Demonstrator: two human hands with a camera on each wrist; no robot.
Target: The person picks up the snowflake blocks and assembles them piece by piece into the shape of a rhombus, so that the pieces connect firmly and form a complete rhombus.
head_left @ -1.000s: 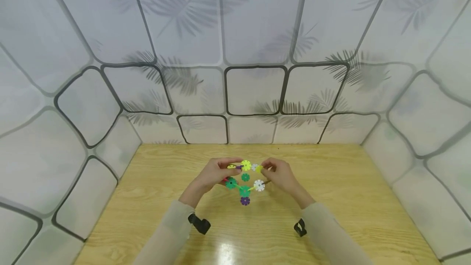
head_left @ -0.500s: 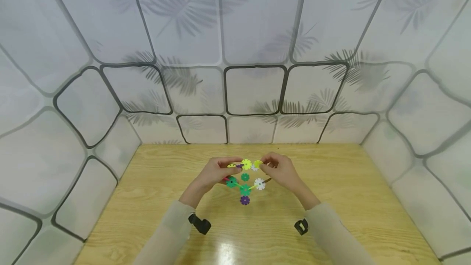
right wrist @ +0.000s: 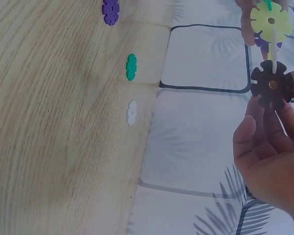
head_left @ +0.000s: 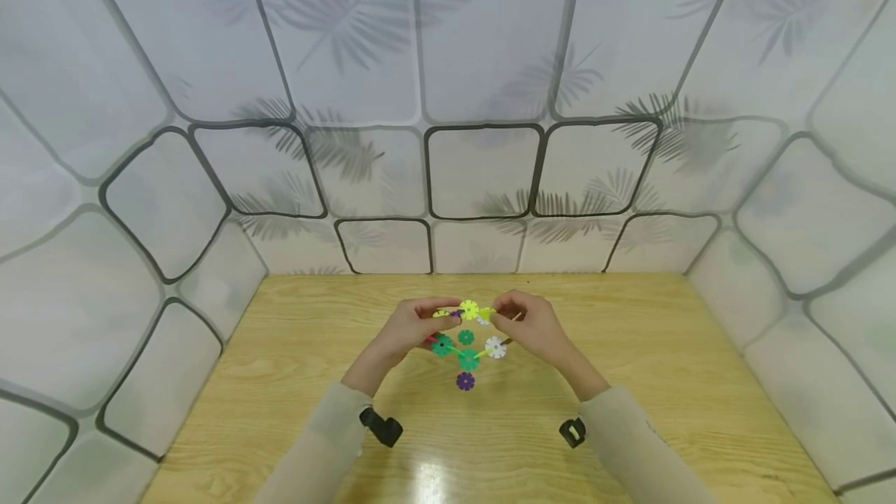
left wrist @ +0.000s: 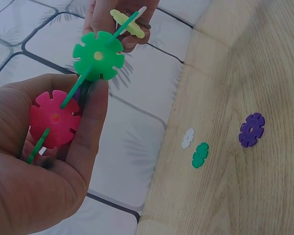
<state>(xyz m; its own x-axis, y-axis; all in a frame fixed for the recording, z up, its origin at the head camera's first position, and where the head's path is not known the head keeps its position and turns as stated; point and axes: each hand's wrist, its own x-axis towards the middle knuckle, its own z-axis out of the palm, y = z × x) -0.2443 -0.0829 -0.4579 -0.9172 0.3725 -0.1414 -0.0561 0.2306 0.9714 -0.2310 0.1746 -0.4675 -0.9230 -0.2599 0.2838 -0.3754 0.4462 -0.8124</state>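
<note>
My left hand (head_left: 413, 329) holds the left side of a looped chain of interlocking plastic snowflake discs, raised above the table. A pink disc (left wrist: 55, 120) sits in its palm, slotted to green discs (left wrist: 98, 56). Between thumb and fingers, a purple disc joins the chain's bright yellow disc (head_left: 469, 309). With thumb and fingertips my right hand (head_left: 528, 325) pinches another yellow disc (head_left: 486, 314) close against that one; whether they interlock cannot be told. A brown disc (right wrist: 271, 85) lies at the right hand's fingers, beyond the chain's white disc (head_left: 495, 347).
Three loose snowflake discs lie on the wooden table (head_left: 336, 442) below the chain: purple (head_left: 465, 381), green (head_left: 466, 337) and white (left wrist: 187, 138). A patterned cloth wall (head_left: 483, 247) stands behind the table and along both sides.
My right hand has shifted slightly up, then left, bringing its yellow disc up to the chain's bright yellow disc. The left hand stays nearly still, and the chain's lower part has risen slightly.
</note>
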